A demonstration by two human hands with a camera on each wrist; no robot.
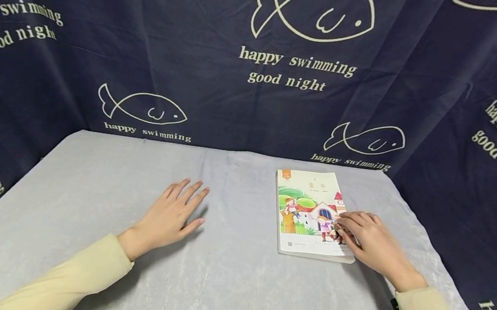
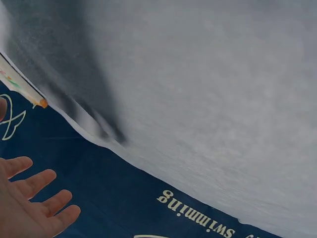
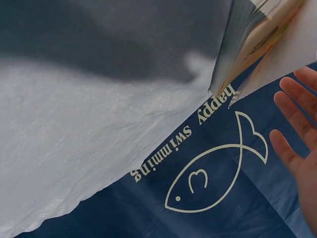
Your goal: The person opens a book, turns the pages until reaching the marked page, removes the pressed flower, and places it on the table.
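A paperback book (image 1: 304, 233) with a colourful cartoon cover lies on the right half of the table. My right hand (image 1: 369, 243) is at its right edge, thumb and fingertips pinching the cover there. In the right wrist view, the book (image 3: 247, 42) shows its page edges, with the cover (image 3: 297, 49) standing a little apart from the pages. The other fingers of the right hand (image 3: 302, 106) are extended. Left of the book, my left hand (image 1: 165, 219) holds nothing, palm down over the table with its fingers spread. The left wrist view shows these fingers (image 2: 42, 181) straight and apart.
A pale grey cloth (image 1: 224, 285) covers the table. Dark blue curtains (image 1: 213, 59) with white fish outlines and lettering stand behind it and along both sides. The table's back edge runs just beyond the book.
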